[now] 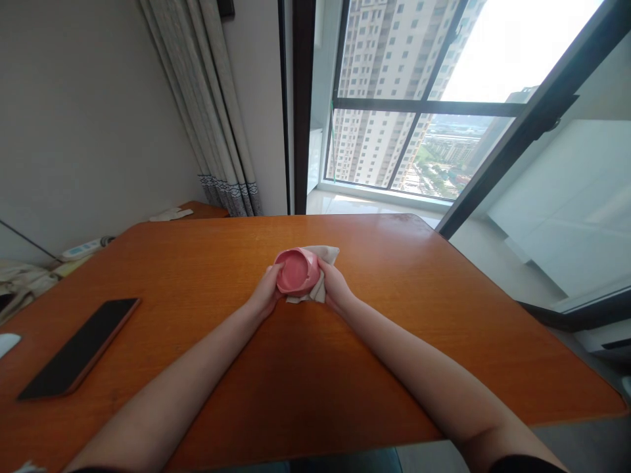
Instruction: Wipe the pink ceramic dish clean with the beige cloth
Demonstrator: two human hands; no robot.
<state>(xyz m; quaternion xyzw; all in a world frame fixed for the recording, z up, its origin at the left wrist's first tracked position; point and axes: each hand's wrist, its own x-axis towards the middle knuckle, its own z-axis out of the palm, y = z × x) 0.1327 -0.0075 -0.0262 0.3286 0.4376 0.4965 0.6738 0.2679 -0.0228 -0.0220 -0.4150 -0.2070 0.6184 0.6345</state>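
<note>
Between my hands is a small pink bowl-like dish [296,270], tilted so that its round hollow faces me. My left hand [267,289] grips its left side, thumb on the rim and fingers mostly hidden beneath. On the opposite side, my right hand [336,287] is closed on the dish's edge, together with a light grey cloth [325,253]. The cloth shows behind and below the dish, and part of it is hidden. Whether the dish touches the wooden table [296,368] I cannot tell.
A black flat tablet-like slab [81,348] with a reddish edge lies on the table's left side. A white object [8,343] sits at the left edge. Behind the table are a grey curtain [217,131] and a glass door frame [493,144]. A power strip [83,248] lies beyond the left edge.
</note>
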